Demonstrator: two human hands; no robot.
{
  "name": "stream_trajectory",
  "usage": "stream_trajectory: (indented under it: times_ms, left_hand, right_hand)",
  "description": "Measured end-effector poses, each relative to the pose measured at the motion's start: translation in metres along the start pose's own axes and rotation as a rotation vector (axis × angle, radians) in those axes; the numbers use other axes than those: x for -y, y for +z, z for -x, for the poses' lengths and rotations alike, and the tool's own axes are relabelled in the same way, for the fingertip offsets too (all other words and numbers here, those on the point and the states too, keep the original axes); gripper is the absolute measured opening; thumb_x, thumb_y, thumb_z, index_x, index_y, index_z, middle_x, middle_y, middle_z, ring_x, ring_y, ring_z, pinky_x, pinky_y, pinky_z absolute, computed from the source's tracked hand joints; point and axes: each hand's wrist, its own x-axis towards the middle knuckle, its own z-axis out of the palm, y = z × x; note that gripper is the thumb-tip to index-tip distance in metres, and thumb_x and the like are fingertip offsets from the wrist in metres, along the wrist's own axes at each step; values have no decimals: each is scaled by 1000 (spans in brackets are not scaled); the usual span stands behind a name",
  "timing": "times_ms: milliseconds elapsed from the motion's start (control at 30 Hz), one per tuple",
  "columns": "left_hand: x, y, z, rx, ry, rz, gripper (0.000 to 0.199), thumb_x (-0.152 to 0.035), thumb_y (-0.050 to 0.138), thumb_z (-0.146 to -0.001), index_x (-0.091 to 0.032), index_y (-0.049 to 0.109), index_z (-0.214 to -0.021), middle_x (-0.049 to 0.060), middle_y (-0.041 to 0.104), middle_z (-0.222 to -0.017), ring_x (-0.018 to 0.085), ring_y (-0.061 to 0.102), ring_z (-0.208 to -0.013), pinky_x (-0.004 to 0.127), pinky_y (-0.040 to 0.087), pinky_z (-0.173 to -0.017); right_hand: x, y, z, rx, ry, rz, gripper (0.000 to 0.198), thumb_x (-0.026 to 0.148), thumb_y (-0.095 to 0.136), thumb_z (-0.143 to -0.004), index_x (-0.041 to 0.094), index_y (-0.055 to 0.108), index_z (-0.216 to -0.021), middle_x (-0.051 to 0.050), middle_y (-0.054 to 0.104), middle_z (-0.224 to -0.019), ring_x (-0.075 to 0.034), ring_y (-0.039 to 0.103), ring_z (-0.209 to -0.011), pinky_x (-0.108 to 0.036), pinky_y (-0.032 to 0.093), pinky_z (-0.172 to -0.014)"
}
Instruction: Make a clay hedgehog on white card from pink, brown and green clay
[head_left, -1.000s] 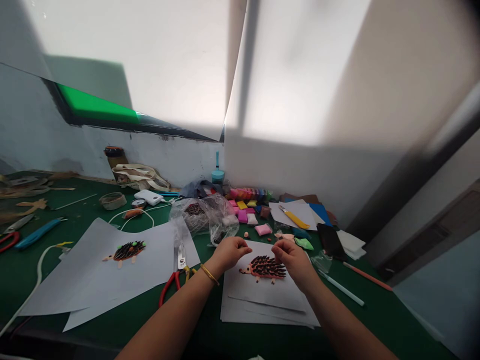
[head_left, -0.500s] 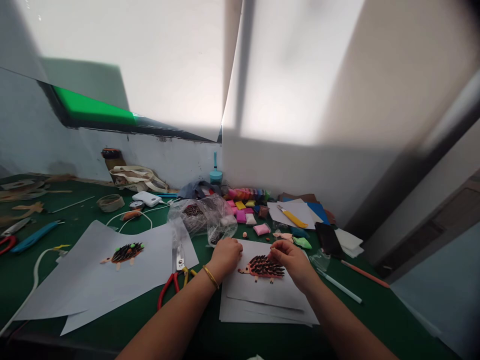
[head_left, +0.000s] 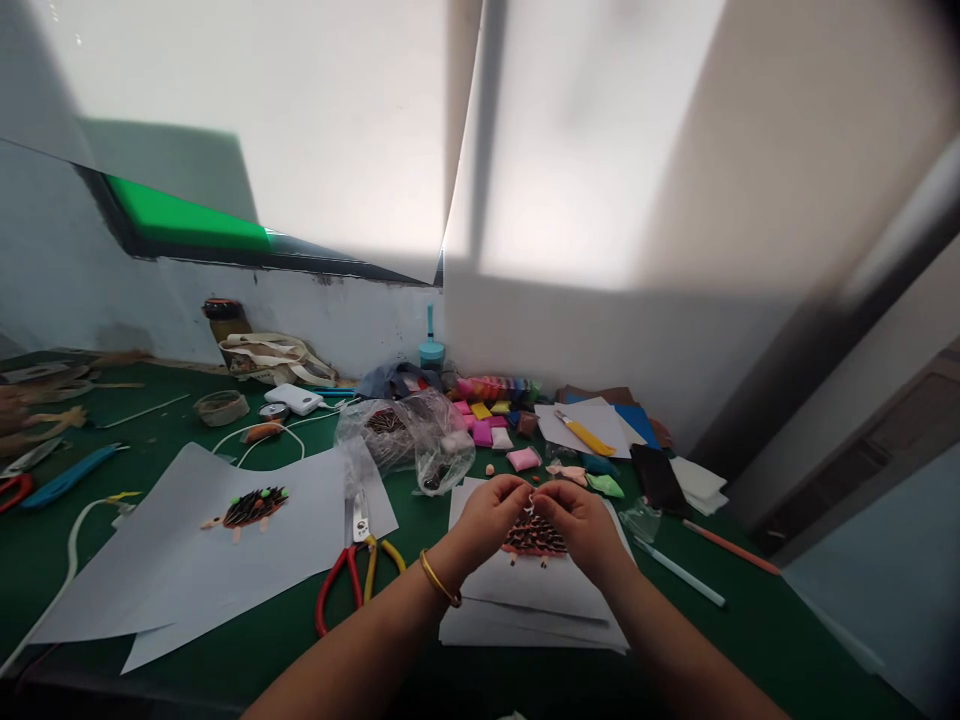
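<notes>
Over the upper part of a hedgehog figure (head_left: 534,540), my left hand (head_left: 495,515) and my right hand (head_left: 576,520) meet with pinched fingertips. A tiny pale orange bit shows between the fingertips, too small to name. The hedgehog has an orange-pink body, rows of dark spines and small feet; my hands hide its head and part of its back. It lies on a stack of white paper (head_left: 525,625). Beyond the paper are a small orange ball (head_left: 490,469) and a pink clay packet (head_left: 523,458).
At left, another hedgehog (head_left: 255,506) with green and orange balls lies on white sheets (head_left: 172,570). Red-handled pliers (head_left: 339,590) and a yellow-handled tool (head_left: 370,565) are beside my left forearm. Behind are a plastic bag (head_left: 405,430) and yellow cutter (head_left: 585,435); a white pen (head_left: 679,572) lies right.
My left hand has moved right from the paper's left edge to meet my right hand. The hedgehog's head is now covered. My right hand has shifted slightly and stays pinched.
</notes>
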Motion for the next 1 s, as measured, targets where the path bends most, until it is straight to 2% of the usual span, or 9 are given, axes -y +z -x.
stream_trajectory:
  times_ms: [133,233,433,533,667,767,833,933,1000]
  left_hand:
    - [-3,12,8,140,-224,451,41,-53,57,-78,-13,61,-88,3,57,-70,12,52,-61,24,40,-58]
    - [-5,12,13,196,-235,640,41,-49,64,-75,-11,62,-91,4,57,-73,10,52,-62,24,40,-60]
    - [-5,9,14,93,-273,674,41,-50,69,-70,-11,61,-78,2,56,-66,10,51,-58,24,40,-59]
    - [-5,10,16,77,-269,646,41,-50,69,-69,-11,60,-75,1,56,-62,11,52,-57,25,40,-58]
    - [-2,10,18,109,-281,710,37,-47,67,-73,-10,63,-80,6,62,-73,14,58,-67,26,42,-64]
    - [2,11,17,84,-316,797,29,-39,69,-74,-12,63,-82,6,63,-76,14,59,-68,26,43,-65]
    - [1,14,18,59,-346,845,24,-32,70,-73,-13,64,-86,6,64,-78,14,60,-69,26,44,-68]
    - [-7,24,26,152,-373,898,26,-20,69,-73,-12,65,-97,10,66,-92,18,62,-84,28,45,-79]
    - [-16,29,32,233,-367,999,30,-21,64,-76,-12,65,-104,12,65,-105,20,60,-97,28,43,-86]
  right_hand:
    - [6,-2,3,-64,-279,235,32,45,49,-86,22,71,-82,-8,64,-90,-24,58,-92,-37,46,-82]
    - [6,-2,7,-56,-341,309,31,42,45,-89,26,71,-95,-8,61,-106,-24,53,-104,-39,43,-91]
    - [2,5,15,-44,-339,350,33,38,46,-89,27,60,-117,-9,55,-124,-25,49,-115,-43,40,-99]
    - [0,5,14,-95,-321,341,26,37,52,-86,26,66,-105,-9,59,-118,-25,51,-112,-45,42,-97]
    - [2,2,13,-127,-321,374,17,33,56,-84,25,69,-90,-8,61,-113,-25,53,-110,-46,44,-96]
    - [6,2,17,-77,-376,431,23,30,49,-88,27,66,-104,-7,58,-121,-24,50,-115,-45,42,-98]
    - [10,3,19,-68,-416,450,32,30,43,-91,26,57,-120,-7,52,-131,-23,45,-122,-45,40,-102]
    - [14,4,15,-95,-503,513,44,35,36,-93,24,40,-136,-6,39,-143,-24,32,-134,-47,31,-109]
    - [16,4,10,-101,-578,605,51,44,33,-93,23,33,-140,-6,34,-147,-26,23,-138,-52,22,-112]
